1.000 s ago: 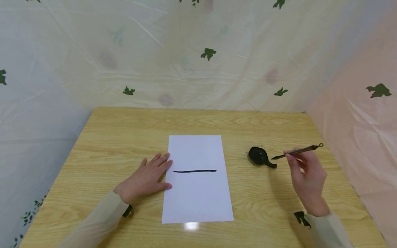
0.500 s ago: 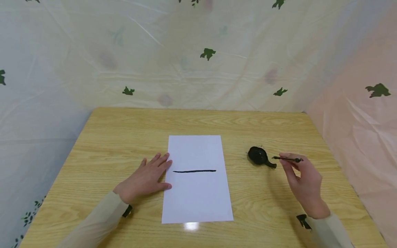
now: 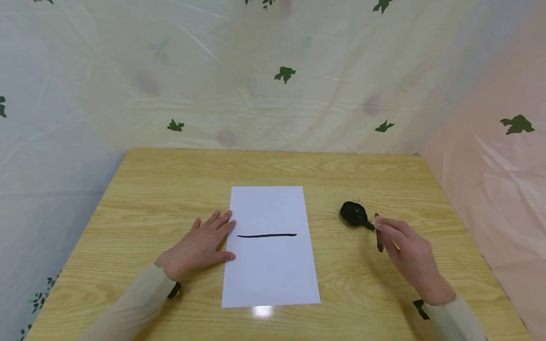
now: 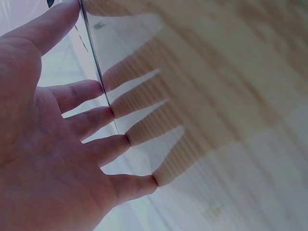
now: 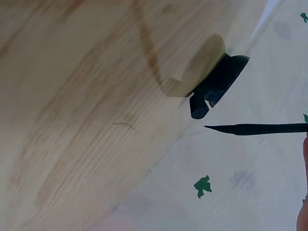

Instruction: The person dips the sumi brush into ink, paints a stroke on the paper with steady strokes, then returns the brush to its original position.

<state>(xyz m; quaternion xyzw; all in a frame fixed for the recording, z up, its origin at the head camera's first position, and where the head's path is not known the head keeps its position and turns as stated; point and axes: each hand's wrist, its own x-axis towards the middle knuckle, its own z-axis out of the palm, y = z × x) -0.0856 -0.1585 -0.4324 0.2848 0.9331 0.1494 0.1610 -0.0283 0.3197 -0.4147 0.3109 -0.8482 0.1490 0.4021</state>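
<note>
A white sheet of paper (image 3: 270, 274) lies on the table, with one black horizontal ink stroke (image 3: 266, 235) across its middle. My left hand (image 3: 197, 248) rests flat with spread fingers at the sheet's left edge; in the left wrist view its fingertips (image 4: 144, 185) touch down. To the right of the paper sits a glossy black ink dish (image 3: 353, 214) with a short handle. Beside that handle my right hand (image 3: 411, 255) pinches a dark calligraphy brush (image 3: 379, 241) between thumb and fingers. The right wrist view shows the brush's pointed tip apart from the dish (image 5: 224, 79).
The wooden table (image 3: 170, 175) has a pale patterned curtain (image 3: 230, 85) behind it and a pinkish one (image 3: 499, 189) on the right. Small dark specks mark the wood around the dish. A thin hair-like strand (image 5: 126, 125) shows in the right wrist view.
My right hand has moved left and slightly toward me, closer to the dish handle. The brush has turned from slanting rightward to pointing along the line away from me. My left hand stays put.
</note>
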